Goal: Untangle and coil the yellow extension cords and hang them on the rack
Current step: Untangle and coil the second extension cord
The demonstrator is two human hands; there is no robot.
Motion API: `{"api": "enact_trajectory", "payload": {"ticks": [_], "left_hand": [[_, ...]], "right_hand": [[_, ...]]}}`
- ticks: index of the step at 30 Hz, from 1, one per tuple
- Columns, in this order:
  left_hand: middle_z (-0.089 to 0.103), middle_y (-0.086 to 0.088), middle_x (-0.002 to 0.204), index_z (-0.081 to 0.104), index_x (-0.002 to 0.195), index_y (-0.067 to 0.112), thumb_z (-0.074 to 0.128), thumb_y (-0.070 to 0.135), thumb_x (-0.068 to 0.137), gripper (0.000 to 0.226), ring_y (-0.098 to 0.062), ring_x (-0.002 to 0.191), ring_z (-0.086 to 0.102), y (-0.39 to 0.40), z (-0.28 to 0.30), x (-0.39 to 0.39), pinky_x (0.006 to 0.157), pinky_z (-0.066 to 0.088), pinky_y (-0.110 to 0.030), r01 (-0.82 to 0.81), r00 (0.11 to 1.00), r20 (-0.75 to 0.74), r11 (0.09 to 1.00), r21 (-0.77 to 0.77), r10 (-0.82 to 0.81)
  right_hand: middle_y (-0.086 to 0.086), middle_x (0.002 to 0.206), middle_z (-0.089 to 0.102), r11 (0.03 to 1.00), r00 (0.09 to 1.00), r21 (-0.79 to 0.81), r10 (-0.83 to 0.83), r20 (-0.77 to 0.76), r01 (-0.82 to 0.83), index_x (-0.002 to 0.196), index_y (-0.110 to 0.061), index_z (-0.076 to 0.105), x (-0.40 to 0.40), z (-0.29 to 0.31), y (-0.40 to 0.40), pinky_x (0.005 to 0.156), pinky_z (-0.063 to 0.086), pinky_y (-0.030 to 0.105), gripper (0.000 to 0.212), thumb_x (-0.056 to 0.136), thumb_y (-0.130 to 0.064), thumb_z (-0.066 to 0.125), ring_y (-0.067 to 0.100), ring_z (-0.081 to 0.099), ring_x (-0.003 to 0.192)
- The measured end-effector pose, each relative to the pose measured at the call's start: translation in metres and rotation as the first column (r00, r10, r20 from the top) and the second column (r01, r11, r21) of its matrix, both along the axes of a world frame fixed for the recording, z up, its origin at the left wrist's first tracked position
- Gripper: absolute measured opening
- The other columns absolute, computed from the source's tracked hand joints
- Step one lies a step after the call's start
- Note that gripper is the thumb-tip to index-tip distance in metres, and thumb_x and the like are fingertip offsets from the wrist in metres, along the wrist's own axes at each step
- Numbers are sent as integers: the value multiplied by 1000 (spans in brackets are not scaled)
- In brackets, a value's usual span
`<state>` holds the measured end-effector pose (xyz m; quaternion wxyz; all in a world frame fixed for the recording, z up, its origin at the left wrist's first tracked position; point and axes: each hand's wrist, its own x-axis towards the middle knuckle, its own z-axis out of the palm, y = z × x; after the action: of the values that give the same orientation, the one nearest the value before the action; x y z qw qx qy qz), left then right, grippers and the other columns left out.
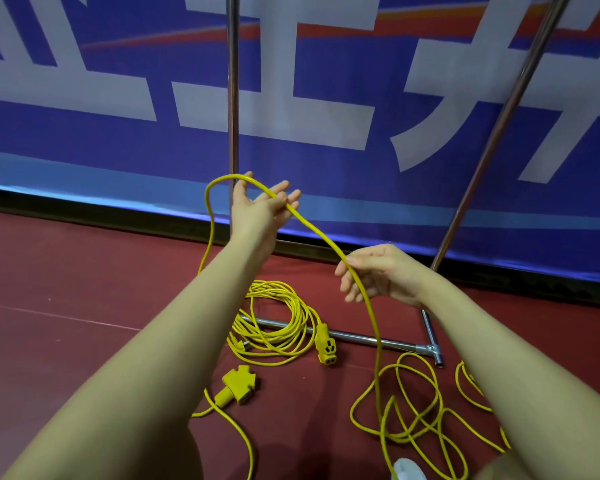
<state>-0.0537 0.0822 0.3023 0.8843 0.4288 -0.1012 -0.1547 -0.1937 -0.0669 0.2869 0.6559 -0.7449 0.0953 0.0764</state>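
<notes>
A yellow extension cord [321, 235] arches through the air between my hands. My left hand [262, 206] is raised palm up with straight fingers, and the cord lies draped over them and hangs down on its left side. My right hand [374, 273] is lower and to the right; the cord runs between its thumb and loosely bent fingers, then drops to a loose tangle [413, 410] on the floor. A second yellow cord [278, 323] lies coiled on the floor across the rack's base bar [368, 339], its socket end [324, 344] beside it. A three-way socket head [238, 382] lies nearer me.
Two chrome rack uprights [232, 98] [499, 133] rise in front of a blue banner wall [118, 150]. The floor [66, 271] is dark red. More yellow cord loops [465, 379] lie at the right behind my forearm. A white object [407, 471] shows at the bottom edge.
</notes>
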Motion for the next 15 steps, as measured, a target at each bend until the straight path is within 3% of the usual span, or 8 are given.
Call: {"api": "enact_trajectory", "payload": {"ticks": [5, 10, 15], "left_hand": [[60, -16, 103, 15, 144, 7, 51, -10, 90, 67, -25, 83, 68, 2, -5, 4, 80, 56, -34, 24, 997, -80, 999, 25, -22], [61, -13, 100, 23, 138, 7, 53, -12, 88, 61, -20, 73, 70, -13, -10, -24, 64, 58, -28, 165, 986, -34, 972, 165, -162], [62, -11, 98, 29, 135, 10, 47, -15, 90, 55, -22, 75, 70, -13, 1, -21, 69, 58, -32, 68, 997, 26, 993, 94, -70]], "right_hand": [[8, 69, 70, 995, 998, -70, -66, 15, 67, 87, -4, 65, 2, -6, -3, 54, 54, 23, 16, 93, -12, 53, 18, 68, 57], [5, 66, 70, 982, 977, -67, -165, 133, 175, 86, -3, 65, 9, 1, 4, 50, 52, 20, 13, 92, -11, 56, 15, 66, 53], [5, 64, 67, 990, 982, -13, -136, 128, 139, 85, -4, 65, 8, 4, 7, 53, 51, 21, 22, 95, -18, 51, 18, 66, 54]]}}
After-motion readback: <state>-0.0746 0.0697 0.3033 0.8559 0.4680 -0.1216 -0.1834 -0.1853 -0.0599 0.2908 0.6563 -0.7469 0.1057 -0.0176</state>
